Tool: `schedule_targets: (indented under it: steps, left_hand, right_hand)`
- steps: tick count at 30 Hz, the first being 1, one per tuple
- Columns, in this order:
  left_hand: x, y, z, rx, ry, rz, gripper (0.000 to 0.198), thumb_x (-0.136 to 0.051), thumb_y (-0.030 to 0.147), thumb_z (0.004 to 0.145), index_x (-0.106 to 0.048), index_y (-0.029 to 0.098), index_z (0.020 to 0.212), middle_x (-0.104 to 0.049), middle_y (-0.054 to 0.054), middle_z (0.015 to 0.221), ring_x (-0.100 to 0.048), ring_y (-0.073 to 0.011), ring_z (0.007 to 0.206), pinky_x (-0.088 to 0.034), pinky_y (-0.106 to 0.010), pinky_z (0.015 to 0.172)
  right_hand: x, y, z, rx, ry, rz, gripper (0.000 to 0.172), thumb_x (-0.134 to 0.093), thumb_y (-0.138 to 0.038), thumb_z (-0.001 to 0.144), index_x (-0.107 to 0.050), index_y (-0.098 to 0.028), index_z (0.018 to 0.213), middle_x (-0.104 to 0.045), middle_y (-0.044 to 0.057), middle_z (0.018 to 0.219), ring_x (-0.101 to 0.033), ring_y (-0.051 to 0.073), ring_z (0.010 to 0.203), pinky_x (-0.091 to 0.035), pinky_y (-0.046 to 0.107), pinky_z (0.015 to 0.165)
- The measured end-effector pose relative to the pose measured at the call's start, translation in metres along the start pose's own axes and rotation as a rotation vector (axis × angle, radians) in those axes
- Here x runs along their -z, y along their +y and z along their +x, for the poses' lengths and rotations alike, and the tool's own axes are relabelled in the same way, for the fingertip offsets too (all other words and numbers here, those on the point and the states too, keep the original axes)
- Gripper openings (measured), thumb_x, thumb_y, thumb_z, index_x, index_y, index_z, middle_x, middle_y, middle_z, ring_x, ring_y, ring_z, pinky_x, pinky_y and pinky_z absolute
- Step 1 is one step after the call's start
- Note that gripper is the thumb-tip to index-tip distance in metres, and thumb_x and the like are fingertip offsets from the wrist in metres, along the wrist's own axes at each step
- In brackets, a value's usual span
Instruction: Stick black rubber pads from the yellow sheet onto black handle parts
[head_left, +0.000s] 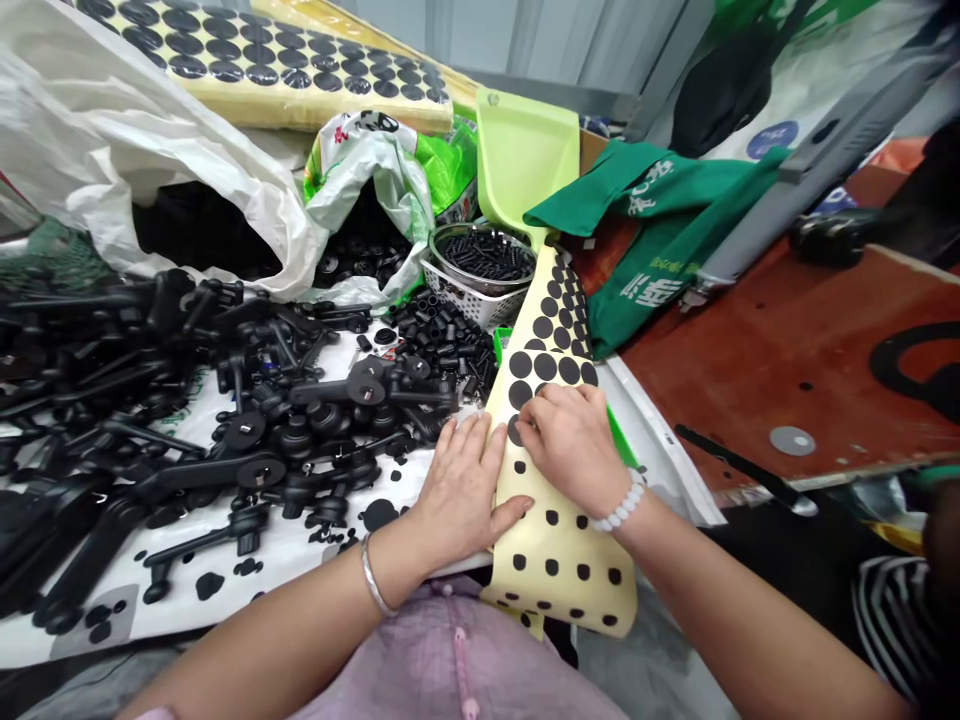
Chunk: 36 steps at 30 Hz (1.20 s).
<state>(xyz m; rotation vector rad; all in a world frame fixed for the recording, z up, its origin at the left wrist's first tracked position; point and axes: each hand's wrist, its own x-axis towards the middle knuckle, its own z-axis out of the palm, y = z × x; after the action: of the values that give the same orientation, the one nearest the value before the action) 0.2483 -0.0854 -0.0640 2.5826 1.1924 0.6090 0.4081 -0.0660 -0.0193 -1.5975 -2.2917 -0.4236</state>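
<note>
Head: sticker sheet (pixel 559 560) beneath left grip (pixel 461 490), right grip (pixel 574 445).

left hand (pixel 461 490) flat, palm down; right hand (pixel 574 445) fingers curled.

White printed characters are showing in two places on the green cloth (pixel 660 200) lying on the worktop (pixel 750 350), but folds are breaking them up and no word is reading clearly. Red and black print is appearing on the crumpled plastic bag (pixel 360 150). A round blue emblem (pixel 772 140) is showing on the white sheet (pixel 814 75) behind, and both are proving illegible.
</note>
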Motion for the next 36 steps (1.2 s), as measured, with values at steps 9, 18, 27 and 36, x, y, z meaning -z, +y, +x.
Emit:
schedule_targets:
  steps: [9,18,27,36]
  left_hand:
    - [-0.002,-0.001,-0.001,0.018,0.0,-0.055,0.076,-0.047,0.058,0.083,-0.038,0.003,0.135,-0.039,-0.027,0.139,-0.032,-0.0369,0.133,-0.021,-0.057,0.109]
    - [-0.001,-0.001,-0.001,0.022,0.009,-0.067,0.078,-0.046,0.057,0.083,-0.033,0.003,0.138,-0.035,-0.028,0.142,-0.028,-0.0373,0.134,-0.019,-0.055,0.109]
    - [0.004,-0.005,0.005,-0.1,0.014,-0.109,0.07,-0.052,0.051,0.08,-0.036,0.015,0.137,-0.023,-0.023,0.149,-0.018,-0.0364,0.139,-0.014,-0.058,0.109]
    - [0.009,-0.005,0.006,-0.172,0.049,-0.09,0.065,-0.056,0.046,0.079,-0.04,0.012,0.132,-0.031,-0.026,0.143,-0.024,-0.035,0.136,-0.016,-0.055,0.11]
  right_hand:
    - [0.002,-0.007,-0.023,0.064,0.111,0.065,0.024,-0.045,-0.016,0.091,-0.057,-0.016,0.071,-0.057,0.005,0.072,-0.052,0.019,0.069,-0.033,0.04,0.081]
    - [-0.002,0.002,-0.042,0.12,0.201,0.166,0.013,-0.049,-0.016,0.091,-0.054,-0.017,0.078,-0.061,0.006,0.078,-0.057,0.021,0.072,-0.036,0.044,0.082]
    - [-0.008,-0.004,-0.044,0.151,0.242,0.179,0.013,-0.048,-0.016,0.092,-0.055,-0.016,0.082,-0.061,0.007,0.079,-0.056,0.021,0.071,-0.036,0.047,0.083]
    - [-0.009,0.005,-0.039,0.181,0.31,0.124,0.008,-0.053,-0.014,0.09,-0.054,-0.016,0.082,-0.061,0.007,0.077,-0.055,0.021,0.069,-0.038,0.046,0.082]
